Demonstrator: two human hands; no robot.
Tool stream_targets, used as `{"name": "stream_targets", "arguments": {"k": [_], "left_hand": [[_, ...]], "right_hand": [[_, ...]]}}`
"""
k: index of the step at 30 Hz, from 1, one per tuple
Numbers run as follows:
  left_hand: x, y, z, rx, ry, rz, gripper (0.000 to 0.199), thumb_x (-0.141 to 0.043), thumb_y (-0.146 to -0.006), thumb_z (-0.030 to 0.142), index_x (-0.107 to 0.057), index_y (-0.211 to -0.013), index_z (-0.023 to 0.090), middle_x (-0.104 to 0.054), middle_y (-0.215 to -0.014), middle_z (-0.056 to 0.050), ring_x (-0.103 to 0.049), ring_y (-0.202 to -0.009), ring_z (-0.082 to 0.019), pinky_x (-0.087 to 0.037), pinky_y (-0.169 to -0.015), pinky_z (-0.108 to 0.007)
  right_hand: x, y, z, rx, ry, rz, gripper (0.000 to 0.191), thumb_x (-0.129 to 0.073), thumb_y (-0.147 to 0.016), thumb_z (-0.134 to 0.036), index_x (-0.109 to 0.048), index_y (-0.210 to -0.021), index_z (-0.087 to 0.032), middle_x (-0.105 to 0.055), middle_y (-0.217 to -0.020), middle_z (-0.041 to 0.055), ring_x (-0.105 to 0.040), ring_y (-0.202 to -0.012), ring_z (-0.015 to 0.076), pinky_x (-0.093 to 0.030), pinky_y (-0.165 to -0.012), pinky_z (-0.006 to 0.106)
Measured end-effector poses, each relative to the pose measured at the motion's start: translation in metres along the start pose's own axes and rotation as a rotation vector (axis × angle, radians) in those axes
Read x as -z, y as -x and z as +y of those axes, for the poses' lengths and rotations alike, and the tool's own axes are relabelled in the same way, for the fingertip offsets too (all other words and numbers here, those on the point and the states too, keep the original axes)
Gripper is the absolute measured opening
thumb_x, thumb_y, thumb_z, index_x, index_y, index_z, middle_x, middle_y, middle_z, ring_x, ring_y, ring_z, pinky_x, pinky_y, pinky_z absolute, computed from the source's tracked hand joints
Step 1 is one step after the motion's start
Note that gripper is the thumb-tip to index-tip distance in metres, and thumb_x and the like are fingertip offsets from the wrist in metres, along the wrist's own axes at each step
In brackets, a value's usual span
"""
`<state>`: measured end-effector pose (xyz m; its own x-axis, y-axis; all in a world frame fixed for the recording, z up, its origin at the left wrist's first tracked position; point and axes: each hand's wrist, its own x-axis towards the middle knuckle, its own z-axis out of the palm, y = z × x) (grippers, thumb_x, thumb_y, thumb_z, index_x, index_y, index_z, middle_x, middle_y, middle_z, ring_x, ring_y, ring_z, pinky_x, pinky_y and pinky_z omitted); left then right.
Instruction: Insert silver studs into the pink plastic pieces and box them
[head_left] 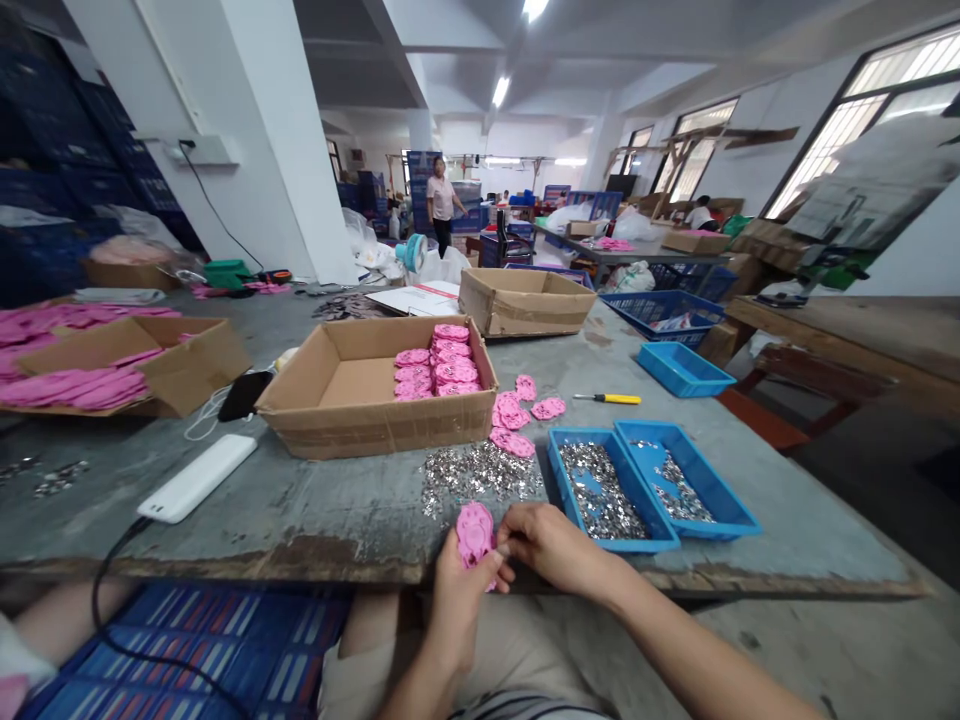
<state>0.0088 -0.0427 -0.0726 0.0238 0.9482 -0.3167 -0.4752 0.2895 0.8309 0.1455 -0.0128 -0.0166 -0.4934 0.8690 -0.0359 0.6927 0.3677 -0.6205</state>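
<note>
left hand (457, 590) pinching pink piece (475, 533) upright at table edge (225, 560) | right hand (551, 545) fingertips closed against piece's right side, nearer of the two to stud supply | loose metal studs (480, 472) just beyond piece | blue tray (607, 490) of studs to right | cardboard box (375, 400) with pink stacks farther back

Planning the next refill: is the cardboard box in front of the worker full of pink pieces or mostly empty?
Mostly empty. The cardboard box holds pink pieces only in its right part; bare bottom shows on the left.
</note>
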Motion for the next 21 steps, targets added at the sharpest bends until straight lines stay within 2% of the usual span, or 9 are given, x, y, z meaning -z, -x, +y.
{"name": "stream_targets", "arguments": {"k": [3,6,12,18,21], "left_hand": [[-0.004,0.006,0.007,0.022,0.089,-0.026,0.044,-0.081,-0.052,0.027,-0.056,-0.085,0.014,-0.064,-0.065,0.000,-0.058,-0.050,-0.011,-0.044,-0.046,-0.022],[-0.007,0.007,0.007,0.016,0.177,0.015,0.043,-0.081,-0.050,0.025,-0.056,-0.084,0.014,-0.063,-0.064,0.001,-0.056,-0.051,-0.010,-0.042,-0.047,-0.021],[-0.005,0.005,0.003,0.038,0.225,0.078,0.048,-0.083,-0.047,0.027,-0.057,-0.085,0.014,-0.063,-0.064,0.001,-0.056,-0.050,-0.010,-0.041,-0.046,-0.021],[-0.004,0.002,0.003,0.012,0.181,0.067,0.048,-0.084,-0.050,0.030,-0.056,-0.086,0.015,-0.063,-0.066,0.001,-0.057,-0.051,-0.010,-0.042,-0.047,-0.021],[-0.003,0.001,0.001,0.017,0.190,0.069,0.049,-0.084,-0.049,0.030,-0.056,-0.085,0.016,-0.063,-0.066,0.001,-0.057,-0.052,-0.011,-0.043,-0.048,-0.022]], "right_hand": [[-0.006,0.001,0.004,0.015,-0.014,0.055,0.019,-0.053,-0.078,-0.005,-0.067,-0.074,-0.016,-0.065,-0.076,0.0044,-0.060,-0.072,0.0149,-0.044,-0.069,0.024],[-0.019,0.003,0.009,0.024,-0.092,0.155,0.018,-0.052,-0.086,-0.017,-0.069,-0.078,-0.017,-0.065,-0.079,0.0056,-0.062,-0.076,0.0165,-0.047,-0.071,0.027],[-0.037,0.003,0.022,0.021,-0.357,0.255,0.022,-0.057,-0.086,-0.035,-0.072,-0.078,-0.019,-0.065,-0.080,0.0061,-0.062,-0.077,0.0173,-0.050,-0.073,0.031],[-0.035,0.001,0.020,0.060,-0.374,0.265,0.030,-0.051,-0.089,-0.038,-0.070,-0.076,-0.019,-0.065,-0.080,0.0070,-0.060,-0.076,0.0175,-0.049,-0.072,0.031],[-0.036,0.002,0.017,0.072,-0.355,0.294,0.026,-0.050,-0.090,-0.034,-0.069,-0.079,-0.019,-0.065,-0.082,0.0069,-0.060,-0.077,0.0173,-0.049,-0.071,0.031]]}}
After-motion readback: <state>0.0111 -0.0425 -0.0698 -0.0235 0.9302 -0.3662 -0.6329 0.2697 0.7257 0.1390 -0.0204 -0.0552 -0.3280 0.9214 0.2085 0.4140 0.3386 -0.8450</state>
